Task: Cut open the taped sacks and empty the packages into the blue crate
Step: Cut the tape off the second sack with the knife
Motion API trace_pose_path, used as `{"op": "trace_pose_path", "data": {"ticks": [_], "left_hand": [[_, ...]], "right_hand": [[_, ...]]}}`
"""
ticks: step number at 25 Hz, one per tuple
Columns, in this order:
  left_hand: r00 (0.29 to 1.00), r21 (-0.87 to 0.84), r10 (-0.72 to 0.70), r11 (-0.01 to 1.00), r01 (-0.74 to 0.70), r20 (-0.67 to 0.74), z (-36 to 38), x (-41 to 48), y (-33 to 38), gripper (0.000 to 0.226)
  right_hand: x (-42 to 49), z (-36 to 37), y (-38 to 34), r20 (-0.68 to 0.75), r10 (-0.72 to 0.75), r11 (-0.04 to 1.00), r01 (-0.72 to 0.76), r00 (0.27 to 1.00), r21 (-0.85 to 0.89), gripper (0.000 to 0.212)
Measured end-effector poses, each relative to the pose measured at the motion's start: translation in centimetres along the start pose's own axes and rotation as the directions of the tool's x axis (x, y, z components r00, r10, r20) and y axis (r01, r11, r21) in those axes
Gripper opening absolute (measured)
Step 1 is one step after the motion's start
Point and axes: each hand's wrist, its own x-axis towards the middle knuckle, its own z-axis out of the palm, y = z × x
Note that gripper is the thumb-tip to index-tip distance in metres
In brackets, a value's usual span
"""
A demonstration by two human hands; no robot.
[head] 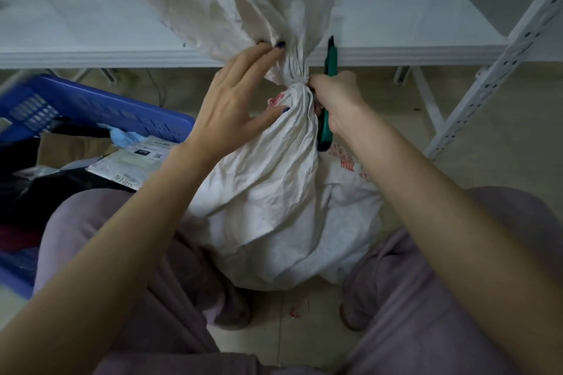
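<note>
A full white woven sack (274, 207) stands on the floor between my knees, its neck cinched tight at the top. My left hand (234, 103) lies on the left side of the neck, fingers extended along the gathered cloth and thumb against the sack's shoulder. My right hand (338, 97) grips a green utility knife (327, 70) against the right side of the neck; the blade end points up. The blue crate (100, 106) sits at the left and holds several packages (131, 161).
A white metal shelf (411, 49) runs across just behind the sack. Its perforated upright (499, 61) slants down at the right. Loose sack cloth (243, 3) rises above the neck over the shelf. Tiled floor shows below.
</note>
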Motion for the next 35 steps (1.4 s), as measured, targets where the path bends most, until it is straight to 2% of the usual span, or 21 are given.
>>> {"op": "trace_pose_path", "data": {"ticks": [3, 5, 7, 9, 12, 15, 17, 18, 20, 22, 23, 26, 28, 31, 35], "left_hand": [[0.996, -0.046, -0.058, 0.997, 0.055, -0.074, 0.7, 0.1, 0.7, 0.062], [0.991, -0.052, -0.083, 0.996, 0.077, -0.107, 1.0, 0.3, 1.3, 0.064], [0.988, -0.045, -0.082, 0.996, 0.076, -0.134, 1.3, 0.7, 1.5, 0.064], [0.990, -0.018, -0.051, 0.999, 0.049, -0.132, 1.5, 1.0, 1.5, 0.062], [0.996, 0.041, 0.007, 0.999, -0.003, -0.092, 1.5, 1.3, 1.2, 0.060], [0.984, 0.079, 0.042, 0.996, -0.029, -0.173, 0.5, 1.2, 1.3, 0.049], [0.959, 0.112, 0.120, 0.989, -0.094, -0.256, -0.3, 1.1, 1.7, 0.040], [0.953, 0.127, 0.161, 0.983, -0.132, -0.255, -0.6, 1.2, 1.8, 0.041], [0.980, 0.139, 0.178, 0.977, -0.165, -0.088, -0.2, 1.5, 1.6, 0.059], [0.984, 0.160, 0.108, 0.978, -0.130, 0.138, 0.6, 1.7, 0.6, 0.080], [0.977, 0.155, 0.073, 0.982, -0.106, 0.201, 1.0, 1.8, 0.0, 0.086], [0.963, 0.034, 0.027, 0.999, -0.037, 0.267, 1.8, 1.9, -0.7, 0.097], [0.960, -0.050, -0.006, 0.999, 0.021, 0.278, 2.2, 1.5, -0.7, 0.103], [0.966, -0.086, -0.074, 0.991, 0.098, 0.246, 2.9, 0.6, -0.8, 0.103], [0.979, -0.141, -0.200, 0.969, 0.203, 0.036, 2.5, -0.4, -0.7, 0.082]], "right_hand": [[-1.1, -1.2, -0.2, -0.048, -0.136, 0.988, 0.139, 0.990, 0.068, 0.016], [-2.2, -1.8, -0.2, -0.068, -0.265, 0.963, 0.260, 0.962, -0.077, 0.029], [-2.9, -1.7, 0.0, -0.013, -0.320, 0.938, 0.315, 0.947, -0.143, 0.033], [-3.0, -1.7, 0.0, 0.071, -0.250, 0.964, 0.255, 0.966, -0.074, 0.028], [-2.5, -2.0, 0.1, 0.109, -0.183, 0.983, 0.184, 0.977, 0.008, 0.020], [-2.0, -2.1, 0.2, 0.122, -0.180, 0.984, 0.179, 0.976, 0.021, 0.039], [-1.6, -2.2, 0.0, 0.133, -0.162, 0.987, 0.161, 0.978, 0.017, 0.049], [-1.4, -2.2, 0.0, 0.151, -0.145, 0.990, 0.143, 0.978, 0.019, 0.049], [-1.2, -2.2, 0.0, 0.181, -0.118, 0.993, 0.118, 0.976, 0.013, 0.039], [-1.3, -1.8, 0.2, 0.192, -0.143, 0.989, 0.145, 0.971, 0.003, 0.024], [-1.5, -1.7, 0.3, 0.192, -0.165, 0.985, 0.170, 0.967, -0.009, 0.022], [-2.0, -1.9, 0.4, 0.218, -0.225, 0.973, 0.230, 0.950, 0.002, 0.023], [-2.4, -1.8, 0.3, 0.274, -0.226, 0.973, 0.227, 0.935, 0.031, 0.024], [-2.8, -1.4, 0.3, 0.324, -0.251, 0.967, 0.251, 0.912, 0.041, 0.029], [-2.9, 0.2, 0.3, 0.344, -0.347, 0.936, 0.346, 0.872, 0.067, 0.036]]}}
